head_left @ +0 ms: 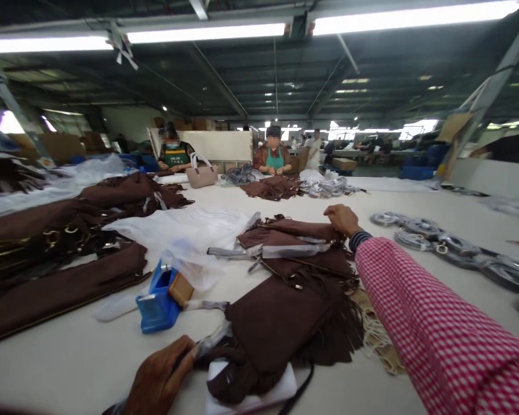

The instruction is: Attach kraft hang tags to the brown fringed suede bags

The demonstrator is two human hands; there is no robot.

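Observation:
At the bottom, my left hand (162,374) is closed around a plastic-wrapped strap (211,339) at the near end of a brown fringed bag (281,317). The bag lies flat, its fringe spread to the right, its near end over a white block (281,389). My right hand (342,219) reaches out to the far right corner of a pile of brown bags (285,236), its fingers curled downward. Whatever those fingertips hold is hidden. Clear-wrapped handles (298,250) lie across the pile. A blue tape dispenser (158,302) with brown tape stands to the left.
More brown bags (60,276) are heaped at left beside white plastic sheeting (185,227). Wrapped coiled straps (458,248) line the right side. Cords on a tan piece (383,340) lie under my right forearm. Two people (274,158) (175,155) work across the white table (225,204).

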